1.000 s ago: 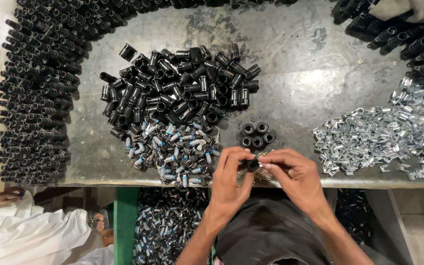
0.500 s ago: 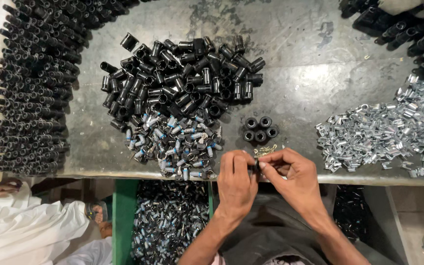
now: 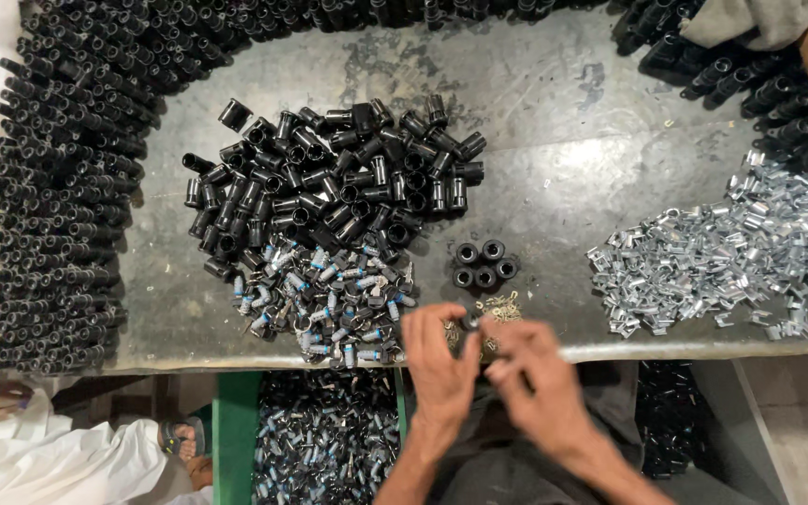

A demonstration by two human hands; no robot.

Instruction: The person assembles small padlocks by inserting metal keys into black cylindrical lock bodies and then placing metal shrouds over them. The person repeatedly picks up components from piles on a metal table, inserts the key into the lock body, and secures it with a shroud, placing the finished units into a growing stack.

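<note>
My left hand (image 3: 439,360) and my right hand (image 3: 537,379) meet at the near edge of a grey metal worktable (image 3: 563,178). Together their fingertips pinch a small black tubular part (image 3: 470,322); what each hand grips of it is blurred. Just beyond the fingers lie small brass-coloured bits (image 3: 503,308) and several upright black tubes (image 3: 483,264). A heap of loose black tubes (image 3: 329,182) lies left of centre. Below that heap sits a pile of small silver and blue parts (image 3: 329,295).
Stacked black tubes (image 3: 53,201) line the table's left side, and more run along the back and the right corner. A pile of shiny metal clips (image 3: 731,252) lies at right. A green bin (image 3: 324,435) of parts stands under the table. Another person's foot (image 3: 180,438) and white cloth show at lower left.
Both hands have shifted slightly and stay pressed together at the table edge. The view has moved so the table sits a little higher in frame.
</note>
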